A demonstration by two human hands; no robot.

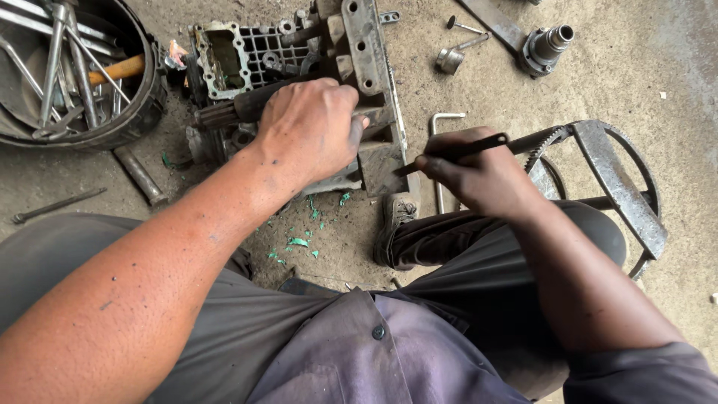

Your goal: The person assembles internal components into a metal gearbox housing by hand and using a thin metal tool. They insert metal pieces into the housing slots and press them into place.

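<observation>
A greasy metal gearbox housing lies on the concrete floor in front of me, with a splined shaft sticking out to the left. My left hand is clamped over the housing's near edge, fingers curled around the metal. My right hand grips a thin dark flat blade, its tip pressed against the housing's right side face. Green flakes of gasket lie scattered on the floor below the housing.
A round tub of wrenches and an orange-handled hammer sits at the far left. A bent hex key, a socket, a hub shaft and a toothed ring gear lie to the right. My shoe rests below the housing.
</observation>
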